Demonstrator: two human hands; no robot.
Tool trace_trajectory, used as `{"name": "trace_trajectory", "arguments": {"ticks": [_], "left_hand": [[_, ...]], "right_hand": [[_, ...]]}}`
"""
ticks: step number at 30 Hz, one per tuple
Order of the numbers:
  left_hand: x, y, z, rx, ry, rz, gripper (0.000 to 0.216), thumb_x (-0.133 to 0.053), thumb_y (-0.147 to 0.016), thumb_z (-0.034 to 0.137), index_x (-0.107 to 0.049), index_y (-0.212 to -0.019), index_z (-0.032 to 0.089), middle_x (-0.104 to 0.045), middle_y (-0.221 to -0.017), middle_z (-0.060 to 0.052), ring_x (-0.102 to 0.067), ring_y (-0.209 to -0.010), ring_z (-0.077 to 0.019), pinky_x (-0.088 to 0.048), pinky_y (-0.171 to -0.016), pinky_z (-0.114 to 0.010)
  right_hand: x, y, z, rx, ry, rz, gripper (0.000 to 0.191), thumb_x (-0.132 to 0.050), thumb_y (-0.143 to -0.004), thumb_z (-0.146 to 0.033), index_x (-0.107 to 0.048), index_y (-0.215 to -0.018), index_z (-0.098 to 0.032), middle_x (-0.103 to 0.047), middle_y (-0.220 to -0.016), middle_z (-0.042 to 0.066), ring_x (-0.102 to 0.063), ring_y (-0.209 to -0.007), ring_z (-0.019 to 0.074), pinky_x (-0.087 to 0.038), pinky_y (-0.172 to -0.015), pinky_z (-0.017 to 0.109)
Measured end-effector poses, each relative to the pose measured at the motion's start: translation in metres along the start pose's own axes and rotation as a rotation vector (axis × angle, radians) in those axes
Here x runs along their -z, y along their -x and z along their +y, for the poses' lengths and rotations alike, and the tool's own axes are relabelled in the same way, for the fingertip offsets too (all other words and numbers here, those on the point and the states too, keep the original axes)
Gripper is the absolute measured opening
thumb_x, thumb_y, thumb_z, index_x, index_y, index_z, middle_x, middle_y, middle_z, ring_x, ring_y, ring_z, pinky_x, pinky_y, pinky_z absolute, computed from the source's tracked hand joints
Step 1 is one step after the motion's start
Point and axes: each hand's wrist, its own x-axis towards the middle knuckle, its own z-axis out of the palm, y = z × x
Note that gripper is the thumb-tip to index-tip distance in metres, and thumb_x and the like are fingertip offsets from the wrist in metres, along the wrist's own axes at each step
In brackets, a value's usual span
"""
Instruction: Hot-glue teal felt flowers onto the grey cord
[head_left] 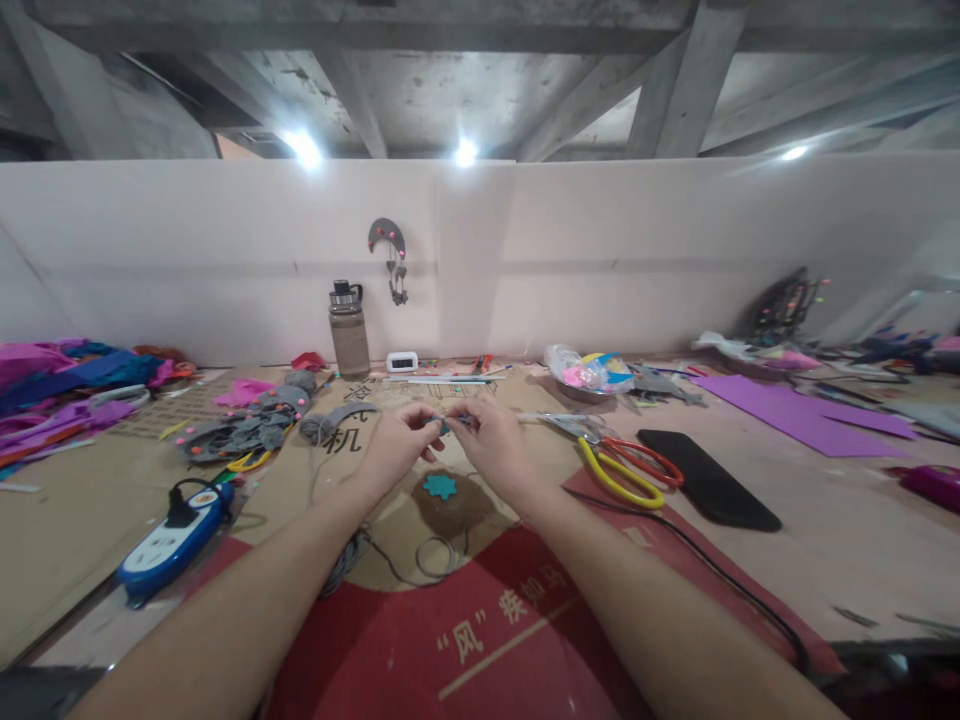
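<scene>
My left hand (401,440) and my right hand (491,442) meet above the cardboard, fingertips pinched close together. Between them shows a small teal piece (443,427) with something greyish beside it, mostly hidden by the fingers. Both hands appear closed on this piece. Just below lies a teal felt cutout (440,487) with a wavy edge, flat on the cardboard. Grey yarn (439,575) loops loosely in front of it, and a grey yarn ball (319,427) rests left of my left hand. Scissors with yellow and red handles (619,480) lie to the right.
A black phone (709,480) lies beyond the scissors, near a dark cable. At left are a blue power strip (174,540) and grey felt pieces (251,420). Along the back stand a water bottle (349,335), a white clock (402,362) and a filled bowl (589,375).
</scene>
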Motion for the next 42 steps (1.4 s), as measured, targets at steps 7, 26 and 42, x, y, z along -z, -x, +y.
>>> {"name": "trace_trajectory", "arguments": {"ticks": [7, 26, 42], "left_hand": [[-0.002, 0.001, 0.000, -0.059, -0.126, 0.037, 0.015, -0.058, -0.071, 0.025, -0.067, -0.077, 0.015, -0.061, -0.056, -0.001, -0.056, -0.048, -0.0117, -0.047, -0.044, -0.021], [-0.001, 0.003, 0.007, -0.028, -0.186, -0.065, 0.018, -0.055, -0.075, 0.028, -0.065, -0.081, 0.014, -0.063, -0.060, -0.001, -0.056, -0.045, -0.0091, -0.045, -0.043, -0.018], [0.003, -0.001, 0.002, 0.049, -0.133, -0.140, 0.020, -0.054, -0.075, 0.033, -0.062, -0.080, 0.015, -0.057, -0.051, 0.003, -0.045, -0.040, -0.0072, -0.033, -0.040, -0.018]], "right_hand": [[-0.003, 0.000, 0.000, 0.000, 0.069, -0.014, 0.007, -0.053, -0.079, -0.021, -0.059, -0.078, -0.018, -0.059, -0.079, 0.003, -0.051, -0.073, 0.0149, -0.037, -0.066, 0.026], [-0.005, -0.001, 0.008, -0.058, 0.023, -0.010, 0.007, -0.052, -0.076, -0.021, -0.056, -0.071, -0.018, -0.054, -0.065, -0.001, -0.045, -0.060, 0.0121, -0.032, -0.057, 0.024], [-0.010, -0.002, 0.016, -0.124, -0.083, -0.013, 0.011, -0.051, -0.076, -0.025, -0.058, -0.072, -0.018, -0.056, -0.063, 0.000, -0.046, -0.059, 0.0127, -0.032, -0.055, 0.023]]}}
